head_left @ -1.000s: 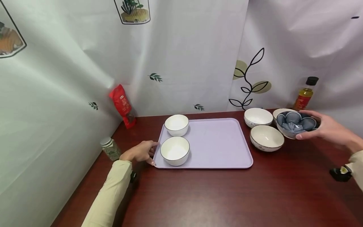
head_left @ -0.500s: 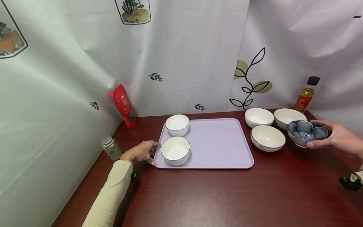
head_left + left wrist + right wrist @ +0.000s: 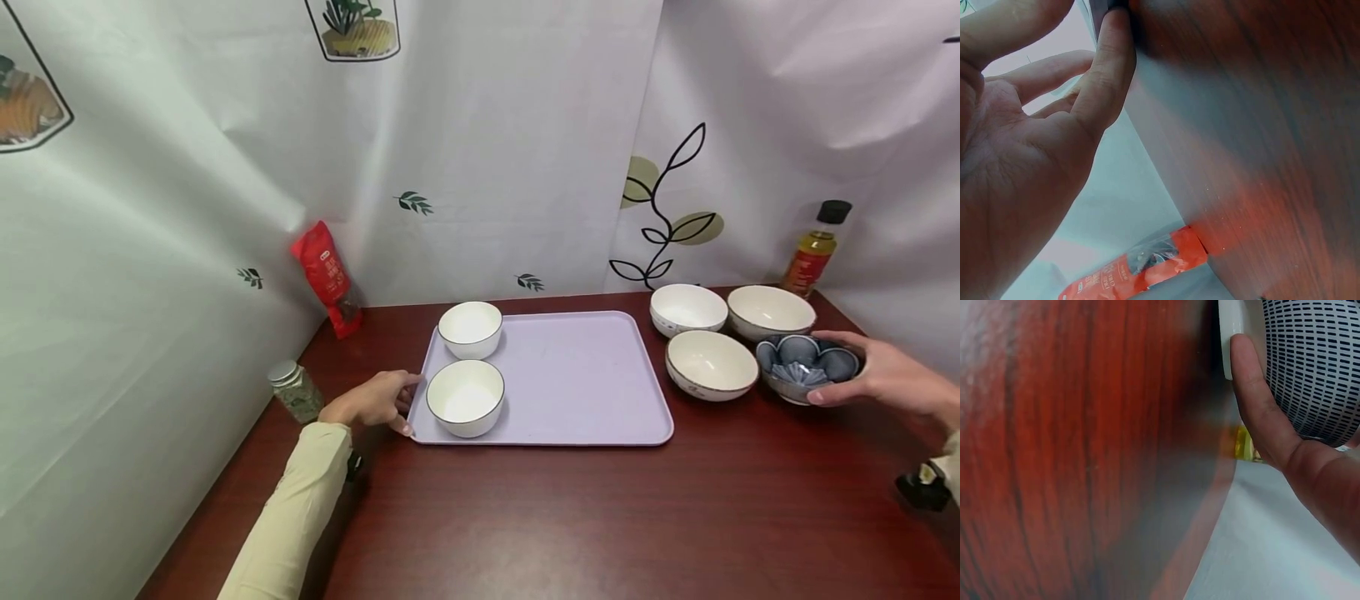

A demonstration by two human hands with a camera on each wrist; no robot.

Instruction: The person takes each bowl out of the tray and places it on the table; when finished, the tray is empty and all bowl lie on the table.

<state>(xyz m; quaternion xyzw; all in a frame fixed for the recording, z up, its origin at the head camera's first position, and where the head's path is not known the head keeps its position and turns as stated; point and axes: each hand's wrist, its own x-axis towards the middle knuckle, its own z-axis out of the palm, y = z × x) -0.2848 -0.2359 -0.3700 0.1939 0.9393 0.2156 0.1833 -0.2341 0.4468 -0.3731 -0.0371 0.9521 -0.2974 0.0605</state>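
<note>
My right hand [image 3: 888, 377] grips a small blue bowl [image 3: 785, 388] at its right side, thumb at the front. Rounded petal shapes pattern its inside; in the right wrist view its outer wall [image 3: 1316, 369] carries rows of dark dashes. It sits close beside a cream bowl [image 3: 711, 367] and in front of a white bowl [image 3: 772, 310]. At the far left of a lilac tray [image 3: 577, 379], my left hand [image 3: 373, 400] touches the edge with thumb and fingers spread. Two white bowls with dark rims, a front one [image 3: 465, 398] and a back one [image 3: 470, 329], stand on the tray.
Another white bowl [image 3: 687, 310] stands right of the tray. An oil bottle [image 3: 812, 254] is in the back right corner. On the left are a red packet [image 3: 325, 271] leaning on the white curtain [image 3: 480, 167] and a glass jar [image 3: 297, 394] beside my left wrist.
My right hand has carried the blue bowl from over the rear right white bowl toward the front right, then slightly left and lower. My left hand stays at the tray.
</note>
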